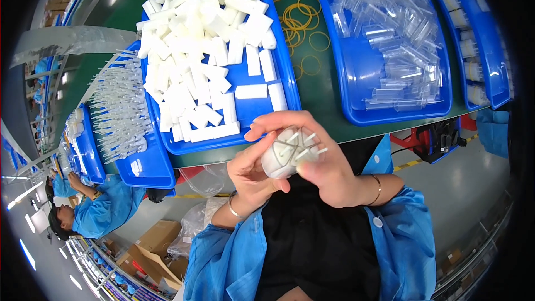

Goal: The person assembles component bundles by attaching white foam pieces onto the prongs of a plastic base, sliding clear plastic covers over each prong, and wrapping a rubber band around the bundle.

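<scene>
Both my hands hold one small bundle of white plastic pieces (290, 153) close to my chest. My left hand (251, 173) cups it from the left and below. My right hand (329, 161) wraps over its top and right side, fingers curled. Thin clear stems stick out of the bundle toward the right. Just beyond my hands lies a blue tray (278, 56) heaped with white foam blocks (200, 39).
A blue tray of clear plastic tubes (390, 33) sits at the right, another blue tray of clear pipettes (120, 111) at the left. Yellow rubber bands (304, 22) lie on the green belt between trays. Another worker in blue (95, 206) sits further left. Cardboard boxes (150, 251) stand on the floor.
</scene>
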Motion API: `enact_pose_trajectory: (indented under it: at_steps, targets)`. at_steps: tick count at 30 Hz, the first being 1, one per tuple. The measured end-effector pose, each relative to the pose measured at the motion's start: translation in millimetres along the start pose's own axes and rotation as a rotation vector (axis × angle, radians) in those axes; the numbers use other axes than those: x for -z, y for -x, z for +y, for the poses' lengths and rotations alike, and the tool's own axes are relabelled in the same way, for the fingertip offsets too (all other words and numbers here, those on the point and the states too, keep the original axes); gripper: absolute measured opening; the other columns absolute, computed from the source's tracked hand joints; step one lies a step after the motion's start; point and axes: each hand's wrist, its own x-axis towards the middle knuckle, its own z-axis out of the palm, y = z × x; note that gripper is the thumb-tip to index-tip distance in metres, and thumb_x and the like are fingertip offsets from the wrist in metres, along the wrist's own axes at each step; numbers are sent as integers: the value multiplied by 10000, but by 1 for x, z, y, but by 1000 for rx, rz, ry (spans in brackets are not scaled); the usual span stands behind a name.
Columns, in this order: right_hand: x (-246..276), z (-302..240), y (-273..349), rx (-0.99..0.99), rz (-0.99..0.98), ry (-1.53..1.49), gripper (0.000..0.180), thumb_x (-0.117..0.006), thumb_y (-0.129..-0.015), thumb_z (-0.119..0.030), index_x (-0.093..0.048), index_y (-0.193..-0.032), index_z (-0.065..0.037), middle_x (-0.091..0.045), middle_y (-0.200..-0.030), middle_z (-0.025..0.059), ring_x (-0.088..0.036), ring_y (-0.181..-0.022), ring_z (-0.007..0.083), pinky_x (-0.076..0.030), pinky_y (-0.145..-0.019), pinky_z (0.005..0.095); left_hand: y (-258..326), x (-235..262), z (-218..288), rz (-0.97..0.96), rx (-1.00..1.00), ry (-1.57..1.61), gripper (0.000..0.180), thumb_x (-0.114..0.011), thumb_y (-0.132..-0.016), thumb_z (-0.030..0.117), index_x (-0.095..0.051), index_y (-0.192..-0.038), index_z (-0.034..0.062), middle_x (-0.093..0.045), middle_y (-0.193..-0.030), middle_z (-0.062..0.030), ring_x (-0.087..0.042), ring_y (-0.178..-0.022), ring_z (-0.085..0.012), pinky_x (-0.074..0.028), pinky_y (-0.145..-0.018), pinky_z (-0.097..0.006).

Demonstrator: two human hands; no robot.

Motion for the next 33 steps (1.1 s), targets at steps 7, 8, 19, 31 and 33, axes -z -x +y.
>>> enact_pose_trajectory:
  at_steps: [7, 8, 19, 31, 33]
  targets:
    - [8, -25, -9, 61, -239, 1068, 477, -582, -837, -242, -409, -1225, -26, -466, -1136, 114, -451, -1028, 222, -288, -850, 342, -15, 4, 30, -121, 312, 166, 655, -786, -665, 67, -445, -1209, -61, -577, -1091, -122, -574, -983, -186, -452, -850, -298]
    - [7, -24, -10, 67, -265, 1107, 569, -614, -820, -303, -388, -1261, -24, -463, -1148, 127, -441, -1045, 251, -291, -851, 355, -16, 8, 30, -145, 379, 177, 619, -788, -663, 67, -466, -1177, -58, -587, -1058, -115, -581, -947, -172, -459, -827, -290]
    - [47, -62, -62, 404, 235, 2061, 174, -647, -713, -69, -601, -881, -85, -525, -973, 58, -477, -949, 262, -317, -738, 362, -45, 26, 46, -296, 278, 172, 379, -769, -606, 2, -531, -901, 4, -581, -726, -50, -554, -610, -104, -425, -558, -207]
    - [54, -39, -86, 307, 135, 2173, 126, -598, -694, -34, -560, -813, -20, -499, -948, 97, -459, -941, 279, -324, -745, 399, -66, 33, 43, -474, 111, 43, 412, -854, -579, 187, -550, -807, 27, -551, -745, -38, -516, -608, -121, -390, -537, -226]
    - [54, -37, -85, 297, 139, 2185, 159, -612, -692, -19, -516, -816, -51, -510, -942, 67, -457, -945, 261, -312, -743, 382, -68, 34, 44, -504, 80, -7, 397, -854, -578, 177, -547, -782, 30, -556, -725, -40, -526, -598, -120, -395, -530, -219]
